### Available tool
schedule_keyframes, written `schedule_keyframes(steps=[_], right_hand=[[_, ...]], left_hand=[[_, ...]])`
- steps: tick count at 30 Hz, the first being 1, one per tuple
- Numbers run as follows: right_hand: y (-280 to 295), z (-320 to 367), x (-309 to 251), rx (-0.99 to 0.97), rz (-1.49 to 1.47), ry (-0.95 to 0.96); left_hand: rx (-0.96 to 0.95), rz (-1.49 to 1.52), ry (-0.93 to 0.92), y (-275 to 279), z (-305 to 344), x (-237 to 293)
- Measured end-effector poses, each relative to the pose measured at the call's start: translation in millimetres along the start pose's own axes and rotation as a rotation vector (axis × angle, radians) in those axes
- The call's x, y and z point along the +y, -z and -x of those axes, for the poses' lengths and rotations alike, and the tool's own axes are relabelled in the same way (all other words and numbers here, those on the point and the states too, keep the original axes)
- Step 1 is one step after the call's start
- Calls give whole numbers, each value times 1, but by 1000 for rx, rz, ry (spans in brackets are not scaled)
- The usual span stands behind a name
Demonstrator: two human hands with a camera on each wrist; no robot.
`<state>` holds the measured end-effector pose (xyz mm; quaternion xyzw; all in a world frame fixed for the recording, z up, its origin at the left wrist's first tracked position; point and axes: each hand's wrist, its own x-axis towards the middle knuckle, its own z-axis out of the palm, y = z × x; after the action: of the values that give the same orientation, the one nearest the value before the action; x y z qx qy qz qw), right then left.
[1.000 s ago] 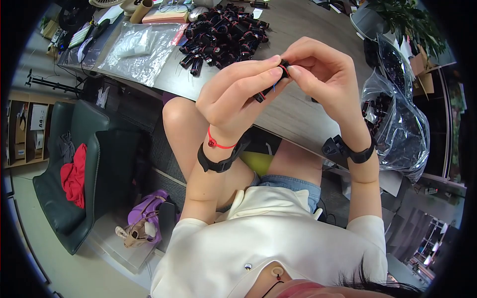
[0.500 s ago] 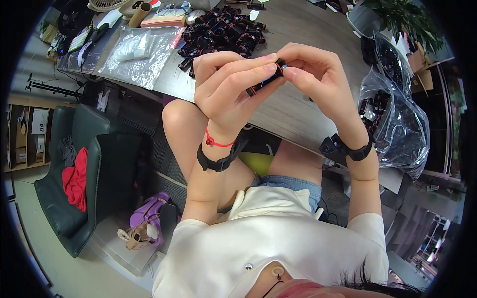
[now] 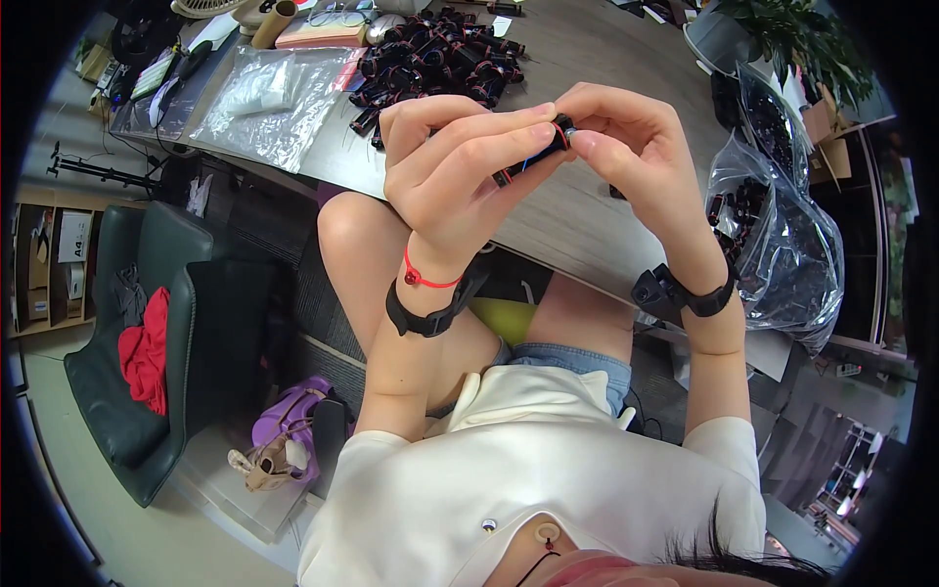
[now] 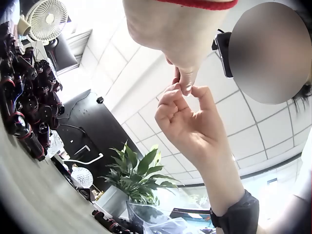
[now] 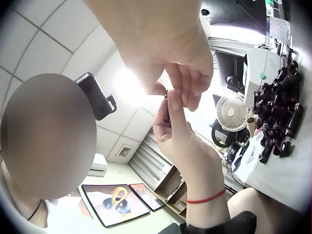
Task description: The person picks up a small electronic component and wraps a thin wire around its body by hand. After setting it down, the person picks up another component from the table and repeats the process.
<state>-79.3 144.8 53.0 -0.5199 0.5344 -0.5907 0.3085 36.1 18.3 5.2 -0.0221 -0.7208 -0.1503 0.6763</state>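
My two hands are raised together over the table's near edge. My left hand, with a red string at its wrist, grips a small black cylindrical part that has a red ring and thin wires. My right hand pinches the part's far end with thumb and fingertips. In the right wrist view the part shows as a dark sliver between the right hand and the left hand. In the left wrist view the right hand meets my left thumb, and the part is hidden.
A heap of similar black-and-red parts lies on the grey table, beside a clear plastic bag. Another bag holding parts hangs at the right edge. A dark chair and a purple bag sit on the floor to the left.
Both hands have stayed together on the part and shifted only slightly. The part has turned a little between the fingers.
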Motion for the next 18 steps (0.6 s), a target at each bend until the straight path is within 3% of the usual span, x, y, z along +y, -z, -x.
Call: schedule_keyframes(steps=[7, 18], right_hand=[[-3, -2, 0, 32, -18, -16], [-3, -1, 1, 51, -2, -24]], left_hand=[[-60, 13, -16, 2, 0, 0], [7, -24, 25, -4, 2, -1]])
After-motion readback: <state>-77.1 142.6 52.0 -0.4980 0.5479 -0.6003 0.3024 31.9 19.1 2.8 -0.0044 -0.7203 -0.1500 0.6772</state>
